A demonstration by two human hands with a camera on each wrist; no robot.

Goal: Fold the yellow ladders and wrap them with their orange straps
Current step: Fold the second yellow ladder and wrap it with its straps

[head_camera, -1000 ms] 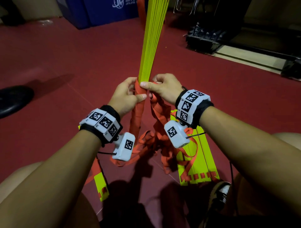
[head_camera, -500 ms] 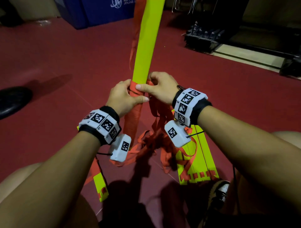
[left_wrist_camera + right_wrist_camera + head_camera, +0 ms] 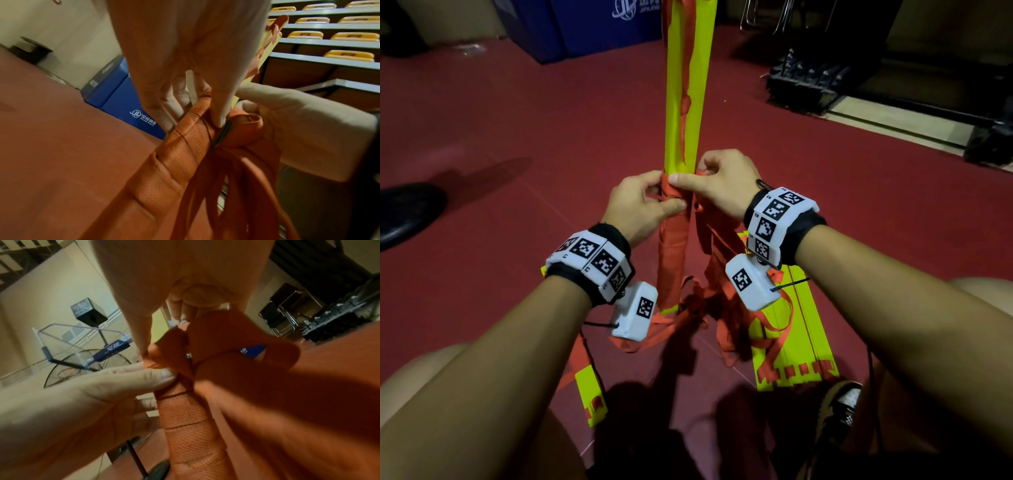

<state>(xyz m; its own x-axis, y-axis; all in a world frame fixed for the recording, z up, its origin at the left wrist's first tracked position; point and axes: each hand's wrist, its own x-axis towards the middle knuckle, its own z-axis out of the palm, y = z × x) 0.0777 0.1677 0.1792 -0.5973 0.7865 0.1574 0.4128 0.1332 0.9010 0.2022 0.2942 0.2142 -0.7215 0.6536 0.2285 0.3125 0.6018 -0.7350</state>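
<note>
A folded bundle of yellow ladder slats (image 3: 688, 85) stands upright in front of me, its lower part bound in orange strap (image 3: 671, 250). My left hand (image 3: 640, 205) grips the bundle at the top of the wrapped part, thumb on the strap. My right hand (image 3: 719, 185) pinches the orange strap against the bundle right beside it. The wrist views show the woven strap wrap (image 3: 180, 142) (image 3: 185, 417) close up, with fingers curled on it. Loose orange strap (image 3: 709, 308) hangs in loops to the floor. A second yellow ladder stack (image 3: 794, 335) lies flat below my right wrist.
The floor (image 3: 517, 137) is dark red. A single yellow slat (image 3: 592, 394) lies near my left knee. A blue padded box (image 3: 585, 27) stands far back, black equipment (image 3: 811, 82) at far right, a dark round object (image 3: 404, 216) at left. My shoe (image 3: 842, 404) is low right.
The bundle has turned about its long axis, from showing its slat edges to a flat face with strap along it. Both hands stayed at the same height on it.
</note>
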